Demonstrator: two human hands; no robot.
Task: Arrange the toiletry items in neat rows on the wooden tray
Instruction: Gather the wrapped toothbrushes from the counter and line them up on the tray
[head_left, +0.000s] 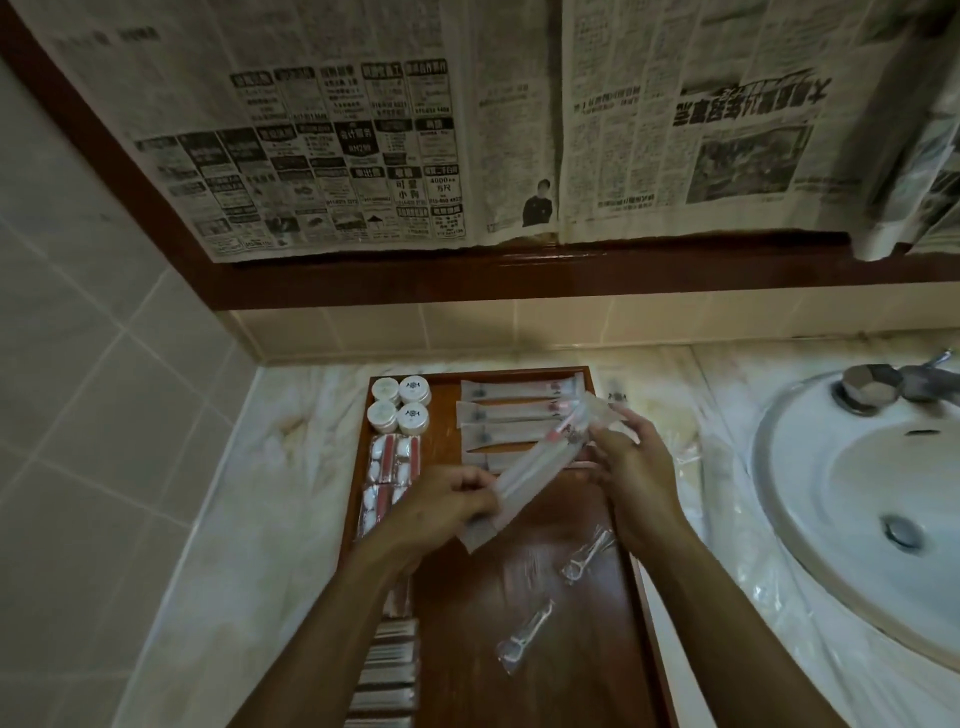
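Note:
A long wooden tray (524, 613) lies on the marble counter. Both hands hold a slanted bundle of wrapped toothbrush packets (535, 470) above its middle. My left hand (441, 506) pinches the lower end and my right hand (631, 467) grips the upper end. Several more toothbrush packets (511, 410) lie in a row at the tray's far right. Several white round jars (400, 405) stand at the far left corner, with small red-and-white sachets (392, 460) below them. Two wrapped floss picks (524, 636) lie loose on the near right part.
A white sink (862, 499) with a metal tap (883, 387) sits to the right. Flat packets (387, 675) line the tray's near left edge. Newspaper covers the framed mirror above, and tiled wall rises on the left.

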